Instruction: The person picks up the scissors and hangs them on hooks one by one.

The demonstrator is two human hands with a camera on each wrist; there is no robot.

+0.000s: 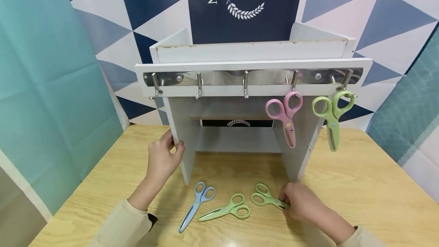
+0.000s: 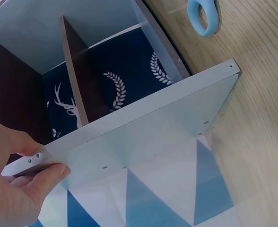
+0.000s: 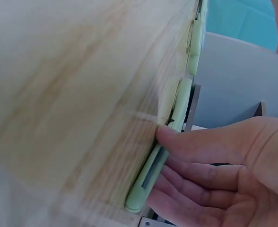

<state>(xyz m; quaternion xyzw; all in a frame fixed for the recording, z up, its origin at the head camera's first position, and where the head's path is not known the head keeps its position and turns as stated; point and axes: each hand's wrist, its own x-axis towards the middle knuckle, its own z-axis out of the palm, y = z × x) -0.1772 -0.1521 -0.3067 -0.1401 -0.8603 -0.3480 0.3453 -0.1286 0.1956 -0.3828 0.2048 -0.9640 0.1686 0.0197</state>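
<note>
My left hand (image 1: pixel 164 159) grips the front edge of the white shelf's left side panel (image 1: pixel 178 140), thumb on one side and fingers on the other. The left wrist view shows that hold on the panel edge (image 2: pixel 106 135) too. On the table, my right hand (image 1: pixel 302 203) pinches a pair of green scissors (image 1: pixel 265 197) by the blade. Its thumb and fingers lie on either side of the scissors (image 3: pixel 151 170) in the right wrist view. Beside them lie another pair of green scissors (image 1: pixel 226 209) and blue scissors (image 1: pixel 195 207).
A metal hook rail (image 1: pixel 223 77) runs across the shelf's front. Pink scissors (image 1: pixel 286 115) and further green scissors (image 1: pixel 332 117) hang from its right hooks. The shelf stands on a wooden table (image 1: pixel 346 186) before a patterned cloth (image 1: pixel 154 10).
</note>
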